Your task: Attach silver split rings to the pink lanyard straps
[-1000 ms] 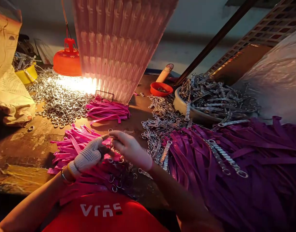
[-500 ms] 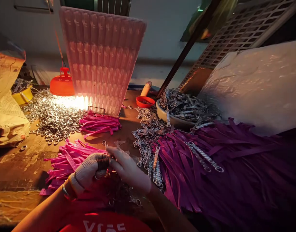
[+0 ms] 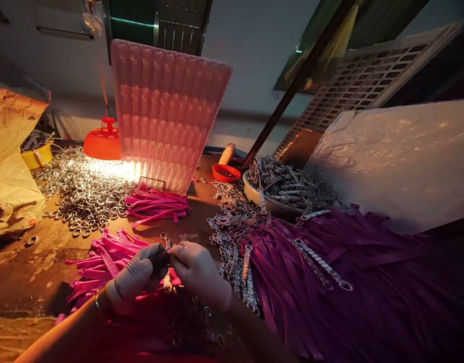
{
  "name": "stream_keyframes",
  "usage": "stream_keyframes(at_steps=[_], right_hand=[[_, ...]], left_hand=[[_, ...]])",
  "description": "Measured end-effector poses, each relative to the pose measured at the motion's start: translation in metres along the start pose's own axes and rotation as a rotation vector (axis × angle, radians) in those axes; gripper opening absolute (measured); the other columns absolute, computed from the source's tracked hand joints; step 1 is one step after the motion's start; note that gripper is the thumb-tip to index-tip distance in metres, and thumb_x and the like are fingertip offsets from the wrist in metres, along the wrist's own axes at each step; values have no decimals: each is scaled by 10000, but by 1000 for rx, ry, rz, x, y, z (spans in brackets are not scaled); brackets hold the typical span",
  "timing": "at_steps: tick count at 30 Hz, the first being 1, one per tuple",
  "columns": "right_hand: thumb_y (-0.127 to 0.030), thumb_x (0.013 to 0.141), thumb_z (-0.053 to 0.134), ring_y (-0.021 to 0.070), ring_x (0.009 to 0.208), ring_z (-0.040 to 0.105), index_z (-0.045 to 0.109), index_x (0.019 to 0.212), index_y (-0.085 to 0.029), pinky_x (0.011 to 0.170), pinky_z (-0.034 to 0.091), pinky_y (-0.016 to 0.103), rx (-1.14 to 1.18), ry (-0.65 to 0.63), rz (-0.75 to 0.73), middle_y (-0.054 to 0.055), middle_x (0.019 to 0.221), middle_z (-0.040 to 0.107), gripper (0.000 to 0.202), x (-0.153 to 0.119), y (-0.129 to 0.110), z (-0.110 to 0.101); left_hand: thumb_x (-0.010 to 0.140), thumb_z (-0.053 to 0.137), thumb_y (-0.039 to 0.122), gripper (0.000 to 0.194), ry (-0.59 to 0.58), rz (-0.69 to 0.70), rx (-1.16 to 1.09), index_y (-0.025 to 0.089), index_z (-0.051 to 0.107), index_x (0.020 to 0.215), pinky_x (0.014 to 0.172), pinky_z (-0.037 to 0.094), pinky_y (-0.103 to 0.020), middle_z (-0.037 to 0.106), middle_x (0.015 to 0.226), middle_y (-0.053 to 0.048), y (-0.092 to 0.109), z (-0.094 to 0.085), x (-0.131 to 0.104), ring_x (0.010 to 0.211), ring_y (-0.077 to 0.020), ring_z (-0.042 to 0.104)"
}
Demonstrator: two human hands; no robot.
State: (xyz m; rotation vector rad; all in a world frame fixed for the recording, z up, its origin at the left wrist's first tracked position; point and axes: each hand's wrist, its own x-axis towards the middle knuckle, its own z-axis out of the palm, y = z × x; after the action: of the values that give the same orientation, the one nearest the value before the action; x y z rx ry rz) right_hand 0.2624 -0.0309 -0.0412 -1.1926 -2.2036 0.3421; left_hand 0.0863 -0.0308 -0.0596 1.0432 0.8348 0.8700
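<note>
My left hand [image 3: 145, 269], in a white dotted glove with dark fingertips, is closed just above the bench in front of me. My right hand [image 3: 199, 272], in a pale glove, meets it with fingers pinched together at the left hand's fingertips. A bit of pink strap [image 3: 174, 277] shows between the hands, seemingly in the left one, beside some shiny metal links [image 3: 167, 283]. What the fingertips grip is mostly hidden. Under and left of my left hand lies a pile of bright pink straps [image 3: 99, 262]. Loose metal rings and links [image 3: 196, 315] lie in shadow below the hands.
A red lamp [image 3: 102, 143] lights a heap of metal rings [image 3: 80, 201] beside an upright ribbed plastic sheet [image 3: 171, 111]. Purple straps [image 3: 311, 282] cover the right side, with metal chains [image 3: 232, 242] alongside. Behind stand a chain-filled basin [image 3: 254, 194] and a red dish [image 3: 226, 174].
The view has tilted up slightly, so the scene sits lower. My hands stay together; the right fingers have curled in more, and pink strap now shows between the hands.
</note>
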Motion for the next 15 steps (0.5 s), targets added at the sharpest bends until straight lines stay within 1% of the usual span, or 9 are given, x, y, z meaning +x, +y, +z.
stream_keyframes(at_steps=[3,4,6,8,9,10,11,13,15], right_hand=[[-161,874,543,170,765,569,691,818,-202,698,369,276,71,139,41,40,789,646,163,10,1,15],[-173,881,530,165,758,567,684,815,-202,692,367,271,91,151,85,36,782,645,170,12,2,18],[-227,913,508,143,679,541,648,755,-204,627,337,253,131,81,216,9,698,619,212,14,6,22],[-290,939,492,125,587,494,600,689,-208,553,280,248,164,-59,341,-17,602,571,284,15,15,21],[-307,944,487,121,557,475,581,668,-209,534,257,252,166,-110,383,-23,574,553,307,15,22,20],[-317,946,483,121,546,470,572,663,-210,528,247,256,154,-126,410,-21,566,553,315,15,30,18],[-328,951,475,125,549,480,579,679,-210,533,251,258,132,-104,434,-13,580,571,314,14,39,17],[-370,967,450,143,585,531,622,762,-210,559,294,256,103,16,497,16,654,636,312,12,58,19],[-442,978,427,170,668,599,663,878,-208,615,368,256,147,143,560,48,775,701,347,7,74,25]], left_hand=[[733,580,362,202,-26,-15,-12,200,463,760,349,220,-170,426,536,68,4,-9,9,370,-45,277],[731,573,363,206,-27,-2,4,200,448,741,346,218,-169,415,538,69,6,-11,12,372,-43,270],[731,561,364,212,-28,2,42,202,426,714,342,220,-170,391,536,72,11,-14,21,374,-45,266],[757,524,357,188,-48,-33,113,202,425,714,346,230,-174,380,536,71,13,-17,36,374,-51,270],[789,488,348,167,-73,-50,193,198,443,732,351,245,-180,390,541,66,12,-19,47,374,-56,281],[826,444,328,157,-103,-42,342,189,477,759,360,273,-187,418,549,55,11,-21,61,375,-65,308],[853,413,297,172,-132,-9,540,176,520,793,384,320,-198,467,569,35,9,-24,76,390,-78,361],[866,426,229,197,-156,119,975,149,606,859,497,435,-232,581,650,-18,3,-28,113,497,-118,514],[828,508,172,171,-121,196,1210,127,664,885,650,498,-289,651,742,-75,-3,-29,151,672,-183,621]])
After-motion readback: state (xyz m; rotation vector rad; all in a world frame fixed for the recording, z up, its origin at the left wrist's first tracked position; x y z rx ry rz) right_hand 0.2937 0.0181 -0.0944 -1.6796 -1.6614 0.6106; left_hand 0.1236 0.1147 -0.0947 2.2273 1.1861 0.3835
